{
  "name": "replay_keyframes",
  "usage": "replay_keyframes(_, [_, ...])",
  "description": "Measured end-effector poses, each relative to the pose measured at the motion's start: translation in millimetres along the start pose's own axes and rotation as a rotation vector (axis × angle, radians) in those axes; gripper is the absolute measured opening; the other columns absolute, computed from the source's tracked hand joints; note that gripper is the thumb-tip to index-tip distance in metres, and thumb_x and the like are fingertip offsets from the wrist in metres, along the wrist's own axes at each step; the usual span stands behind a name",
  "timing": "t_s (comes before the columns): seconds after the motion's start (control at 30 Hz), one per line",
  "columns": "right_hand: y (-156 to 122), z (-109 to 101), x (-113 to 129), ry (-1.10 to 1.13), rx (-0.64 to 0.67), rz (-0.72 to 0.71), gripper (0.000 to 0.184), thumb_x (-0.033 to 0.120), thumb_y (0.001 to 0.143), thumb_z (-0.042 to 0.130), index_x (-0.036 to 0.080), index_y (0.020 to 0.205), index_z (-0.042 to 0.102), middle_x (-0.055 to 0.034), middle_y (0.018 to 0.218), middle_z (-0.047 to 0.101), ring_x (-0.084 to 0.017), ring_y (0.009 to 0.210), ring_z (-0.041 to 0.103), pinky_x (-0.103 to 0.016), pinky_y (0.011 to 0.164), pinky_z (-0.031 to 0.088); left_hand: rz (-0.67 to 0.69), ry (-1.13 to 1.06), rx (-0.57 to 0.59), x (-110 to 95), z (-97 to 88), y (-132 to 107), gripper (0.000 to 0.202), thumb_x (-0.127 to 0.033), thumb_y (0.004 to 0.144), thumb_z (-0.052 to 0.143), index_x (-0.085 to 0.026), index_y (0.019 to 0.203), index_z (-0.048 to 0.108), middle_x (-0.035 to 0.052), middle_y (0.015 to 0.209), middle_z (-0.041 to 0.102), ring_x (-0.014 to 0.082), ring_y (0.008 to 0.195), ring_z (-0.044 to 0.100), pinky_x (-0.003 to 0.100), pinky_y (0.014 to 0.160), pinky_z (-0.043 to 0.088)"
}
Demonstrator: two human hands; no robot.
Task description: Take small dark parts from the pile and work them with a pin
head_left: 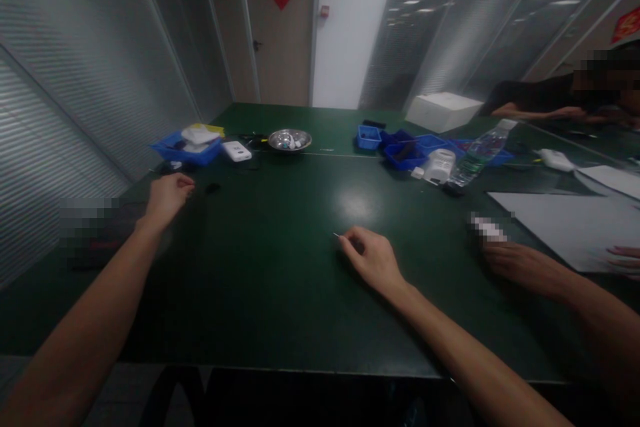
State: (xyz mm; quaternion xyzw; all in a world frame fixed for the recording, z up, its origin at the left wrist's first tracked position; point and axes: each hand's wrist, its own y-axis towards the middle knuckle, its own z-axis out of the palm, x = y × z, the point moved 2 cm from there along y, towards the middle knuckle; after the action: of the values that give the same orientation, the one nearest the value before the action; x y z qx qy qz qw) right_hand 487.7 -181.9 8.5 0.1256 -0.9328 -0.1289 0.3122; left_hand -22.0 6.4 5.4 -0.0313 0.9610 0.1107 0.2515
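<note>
My right hand (371, 257) rests low over the middle of the green table (260, 280). Its thumb and forefinger pinch a thin pale pin-like piece (337, 235), whose tip sticks out to the left. At the left, my left hand (169, 199) is raised a little, fingertips drawn together; whatever they hold, if anything, is too small to make out. A small dark object (213, 188) lies just right of it. Beyond that hand is a blue basket (193, 155) with a white bag (199, 137) in it.
Farther back sit a metal bowl (290, 141) of small pieces, a white device (237, 151), several blue bins (369, 137), a white jar (440, 165), a tilted plastic bottle (481, 155) and a white box (443, 111). A co-worker's hand (520, 267) holds a phone-like object beside a whiteboard (575, 227).
</note>
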Motion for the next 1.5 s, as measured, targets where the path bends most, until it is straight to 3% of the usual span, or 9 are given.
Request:
replay_keyframes(0.27, [0.3, 2.5, -2.1, -0.017, -0.019, -0.007, 0.025, 0.042, 0.100, 0.055, 0.023, 0.090, 0.068, -0.0014, 0.083, 0.071, -0.018, 0.072, 0.065, -0.029, 0.065, 0.044, -0.117, -0.160, 0.009, -9.6, -0.7, -4.2, 0.033, -0.029, 0.092, 0.061, -0.006, 0.113, 0.070, 0.0067, 0.090, 0.075, 0.0147, 0.074, 0.064, 0.022, 0.064, 0.049])
replay_keyframes(0.5, [0.0, 2.6, -1.5, -0.009, -0.010, -0.003, 0.023, 0.040, 0.100, 0.056, 0.023, 0.091, 0.069, -0.0011, 0.085, 0.072, -0.017, 0.073, 0.066, -0.029, 0.065, 0.044, -0.211, -0.044, 0.035, -11.1, -2.6, -0.7, 0.034, -0.023, 0.087, 0.067, -0.010, 0.118, 0.073, -0.0003, 0.076, 0.074, 0.0144, 0.071, 0.064, 0.022, 0.062, 0.045])
replay_keyframes(0.7, [-0.2, 2.0, 0.3, -0.007, -0.006, -0.001, 0.023, 0.040, 0.101, 0.056, 0.023, 0.091, 0.068, -0.0006, 0.083, 0.071, -0.017, 0.072, 0.065, -0.029, 0.065, 0.044, -0.108, -0.067, 0.021, -9.0, 2.0, -1.0, 0.038, -0.027, 0.092, 0.065, -0.008, 0.125, 0.070, 0.0029, 0.093, 0.076, 0.0139, 0.075, 0.065, 0.021, 0.063, 0.046])
replay_keyframes(0.93, [-0.5, 0.7, 1.1, -0.011, 0.010, 0.006, 0.023, 0.040, 0.101, 0.055, 0.023, 0.091, 0.068, -0.0013, 0.085, 0.072, -0.018, 0.073, 0.066, -0.029, 0.065, 0.044, 0.063, 0.005, -0.114, -32.8, 18.3, -9.6, 0.036, -0.043, 0.093, 0.063, -0.019, 0.117, 0.077, 0.0077, 0.114, 0.075, 0.0251, 0.097, 0.069, 0.033, 0.088, 0.052])
replay_keyframes(1.07, [-0.1, 1.5, -0.6, -0.011, 0.011, 0.003, 0.024, 0.040, 0.101, 0.055, 0.023, 0.091, 0.068, -0.0012, 0.085, 0.072, -0.018, 0.073, 0.066, -0.028, 0.065, 0.043, 0.020, 0.004, -0.099, -37.0, 28.5, -12.0, 0.038, -0.044, 0.093, 0.061, -0.020, 0.119, 0.077, 0.0081, 0.113, 0.076, 0.0280, 0.097, 0.071, 0.036, 0.091, 0.052])
replay_keyframes(1.23, [-0.5, 3.9, -4.1, -0.019, 0.003, -0.013, 0.023, 0.040, 0.101, 0.056, 0.023, 0.091, 0.068, -0.0008, 0.085, 0.072, -0.017, 0.073, 0.065, -0.028, 0.065, 0.042, 0.002, 0.032, -0.183, -30.6, 33.2, -9.9, 0.037, -0.043, 0.093, 0.062, -0.021, 0.118, 0.078, 0.0087, 0.112, 0.077, 0.0279, 0.101, 0.071, 0.033, 0.095, 0.051])
replay_keyframes(1.5, [-0.4, 3.1, -1.7, -0.021, 0.012, -0.003, 0.024, 0.041, 0.101, 0.055, 0.023, 0.091, 0.068, -0.0011, 0.085, 0.072, -0.017, 0.073, 0.065, -0.028, 0.063, 0.042, -0.105, 0.013, -0.228, -30.4, 33.0, -12.9, 0.038, -0.043, 0.090, 0.064, -0.018, 0.114, 0.080, 0.0089, 0.098, 0.079, 0.0259, 0.079, 0.071, 0.033, 0.082, 0.054])
